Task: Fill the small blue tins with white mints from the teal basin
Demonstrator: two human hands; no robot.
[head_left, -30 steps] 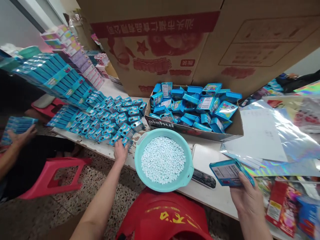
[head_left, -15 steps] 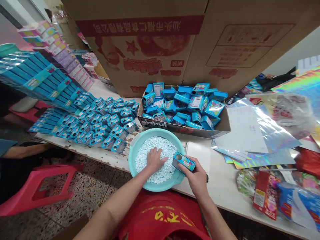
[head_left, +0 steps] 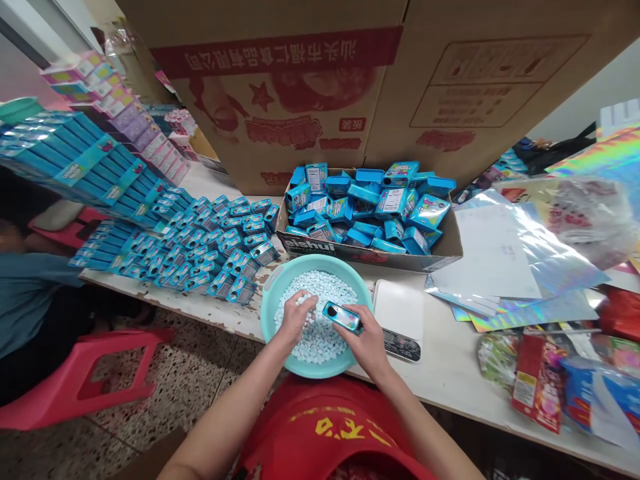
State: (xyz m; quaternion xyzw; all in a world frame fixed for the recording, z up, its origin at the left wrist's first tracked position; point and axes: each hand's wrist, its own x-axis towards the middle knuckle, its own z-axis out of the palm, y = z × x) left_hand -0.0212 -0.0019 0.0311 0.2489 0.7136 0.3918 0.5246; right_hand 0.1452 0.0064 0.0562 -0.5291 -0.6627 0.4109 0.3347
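Note:
A round turquoise basin (head_left: 267, 303) holds a heap of small pale candies (head_left: 320, 350). Over the left part of the heap, my left hand (head_left: 296, 317) is closed with curled fingers around some of the candies, a few showing at the fingertips. My right hand (head_left: 367, 337) grips a small blue candy box (head_left: 342, 316) tilted over the basin. A dark round hole shows at the box's left end, facing my left hand. Behind the basin, an open carton (head_left: 360, 257) is piled with similar blue boxes (head_left: 393, 203).
Rows of blue boxes (head_left: 200, 247) stand on the table to the left, before taller stacks (head_left: 85, 157). A white scale (head_left: 399, 310) lies right of the basin. Shiny sheets (head_left: 493, 257) and packets (head_left: 537, 383) lie farther right. A person's sleeve (head_left: 30, 300) and a red stool (head_left: 100, 373) are at left.
My left hand has lifted from the heap and closed around some candies. My right hand has brought the box leftward over the basin, uncovering more of the scale.

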